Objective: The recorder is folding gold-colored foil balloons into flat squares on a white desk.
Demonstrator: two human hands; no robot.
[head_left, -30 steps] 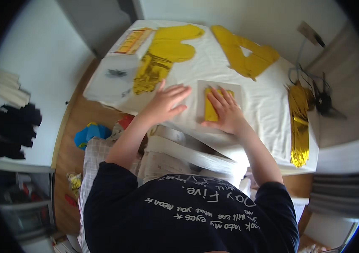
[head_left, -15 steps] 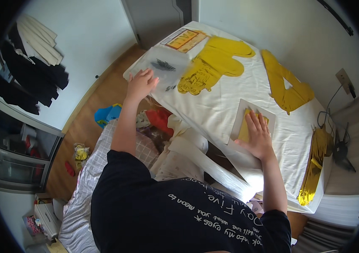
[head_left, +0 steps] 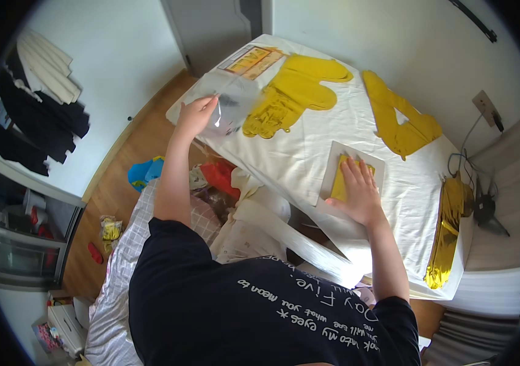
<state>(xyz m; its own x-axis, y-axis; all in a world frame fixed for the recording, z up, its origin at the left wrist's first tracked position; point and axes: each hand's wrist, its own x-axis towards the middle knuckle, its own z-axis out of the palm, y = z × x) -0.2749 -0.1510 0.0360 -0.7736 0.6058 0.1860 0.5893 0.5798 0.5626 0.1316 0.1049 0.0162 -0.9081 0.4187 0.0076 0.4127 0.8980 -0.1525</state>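
Observation:
My left hand (head_left: 197, 116) pinches the edge of a clear plastic bag (head_left: 231, 113) at the table's left corner. Dark pieces show through the bag's film. My right hand (head_left: 359, 190) lies flat with fingers spread on a folded gold foil sheet (head_left: 339, 186). Beneath that sheet is a pale grey card (head_left: 328, 174), close to the table's near edge. Beyond the hands lie a flat gold foil balloon (head_left: 299, 85) with rounded lobes, crumpled at its near end, and another flat gold foil balloon (head_left: 394, 131) with a triangular hole.
All this rests on a white-covered table (head_left: 296, 155). A printed orange card (head_left: 251, 62) lies at its far left, and a long gold foil strip (head_left: 443, 238) along the right end. A small black fan (head_left: 484, 204) and cables are beside the wall. Cloths and a red bag (head_left: 220, 177) sit below the near edge.
My left hand has closed from spread fingers to a pinch on the bag and lifted its edge. The right hand stays flat on the foil. The whole view has shifted slightly.

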